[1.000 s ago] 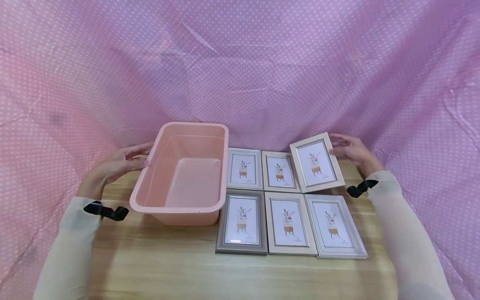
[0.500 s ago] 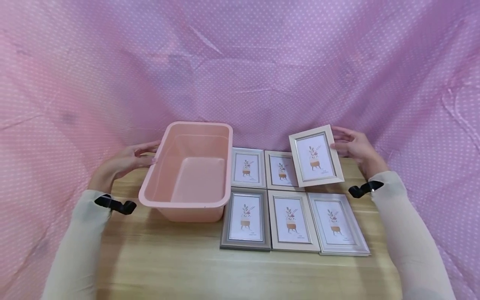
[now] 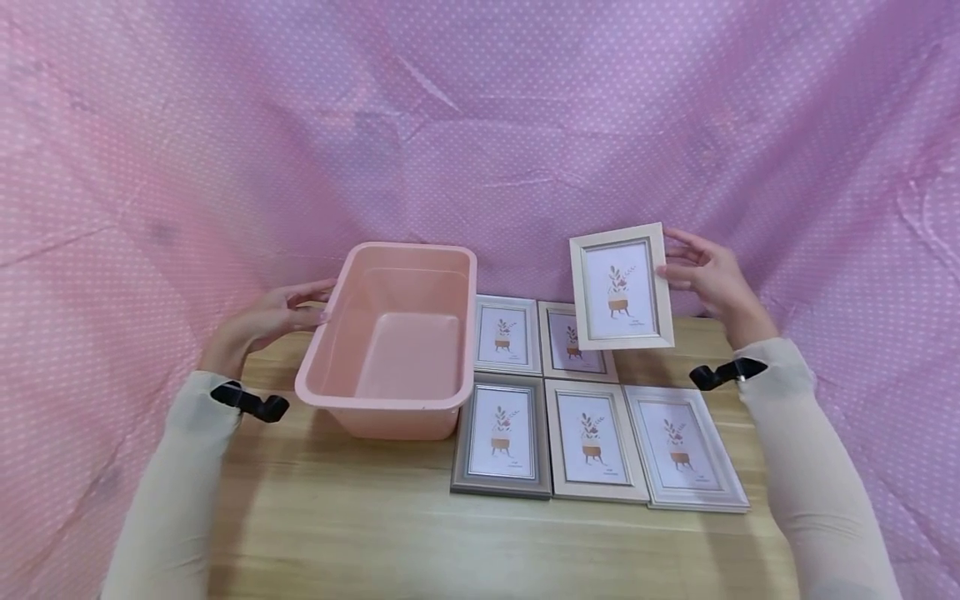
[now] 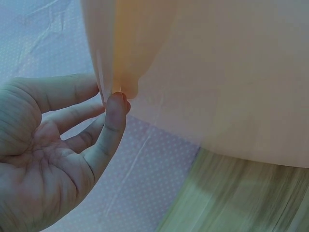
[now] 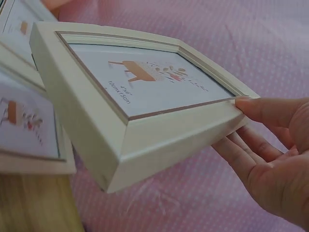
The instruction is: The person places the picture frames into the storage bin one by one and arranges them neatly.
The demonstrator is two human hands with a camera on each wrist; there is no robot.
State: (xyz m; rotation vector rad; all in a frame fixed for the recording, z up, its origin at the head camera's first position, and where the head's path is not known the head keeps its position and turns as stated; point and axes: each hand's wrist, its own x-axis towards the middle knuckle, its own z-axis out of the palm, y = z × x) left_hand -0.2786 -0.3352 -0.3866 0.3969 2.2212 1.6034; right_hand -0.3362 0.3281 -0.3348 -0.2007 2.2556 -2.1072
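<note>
My right hand (image 3: 712, 279) pinches a cream picture frame (image 3: 661, 292) by its right edge, thumb on the front and fingers behind. It is raised and tilted above the back row, overlapping a beige picture frame (image 3: 558, 367) in the head view. The right wrist view shows the held picture frame (image 5: 91, 116) with a plant print under its pane. On the left, my left hand (image 3: 273, 321) grips the rim of a pink plastic basin (image 3: 390, 404). In the left wrist view, the fingers of my left hand (image 4: 58, 150) are bent round the basin's rim (image 4: 104, 58).
Right of the basin lie a white frame (image 3: 533, 333) at the back, and in front a grey-brown frame (image 3: 463, 450), a cream frame (image 3: 558, 450) and a silvery-white frame (image 3: 727, 475). They rest on a wooden table (image 3: 450, 550). A pink dotted cloth (image 3: 525, 125) hangs behind.
My right hand has lifted the cream picture frame off the back right spot, up and slightly left. My left hand keeps its grip on the basin; the whole view has shifted a little.
</note>
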